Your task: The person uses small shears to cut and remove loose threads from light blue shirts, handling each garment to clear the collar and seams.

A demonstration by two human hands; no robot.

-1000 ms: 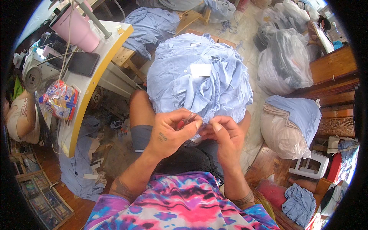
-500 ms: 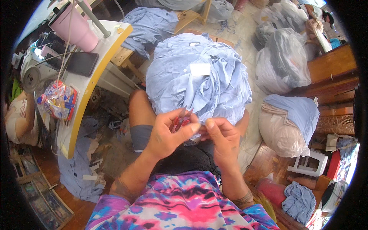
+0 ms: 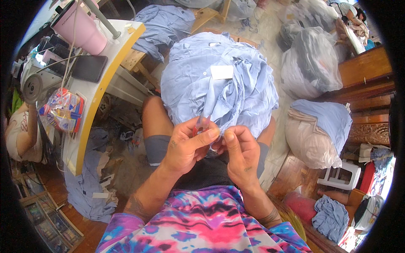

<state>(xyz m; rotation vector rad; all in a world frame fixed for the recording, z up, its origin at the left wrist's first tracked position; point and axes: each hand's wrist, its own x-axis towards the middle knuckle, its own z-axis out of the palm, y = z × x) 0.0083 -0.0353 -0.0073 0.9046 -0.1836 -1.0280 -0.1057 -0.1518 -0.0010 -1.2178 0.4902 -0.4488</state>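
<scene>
A large heap of light-blue shirts [image 3: 185, 80] rests on my lap and between my knees, with a blank-looking white label [image 3: 222, 72] on top. At the heap's near edge, my left hand [image 3: 187, 143] is closed around small red-handled thread snips [image 3: 196, 127], their blades pointing up and away from me. My right hand [image 3: 242, 149] is right beside it, its thumb and fingers pinched on the near edge of a light-blue shirt. Both thumb tips nearly meet there. The exact bit of cloth or thread between them is too small to make out.
To the left stands a yellow-edged white table [image 3: 95, 90] with a pink tumbler [image 3: 82, 29], a black phone [image 3: 89, 68] and a colourful plastic packet [image 3: 63, 111]. Stuffed plastic bags [image 3: 312, 63], a cloth-covered bundle [image 3: 318, 135] and a white stool [image 3: 342, 177] lie right. Another person sits far left.
Both hands stay close together at the heap's near edge. The snips have turned slightly in my left hand, their blades now looking closer together. The view has shifted a little.
</scene>
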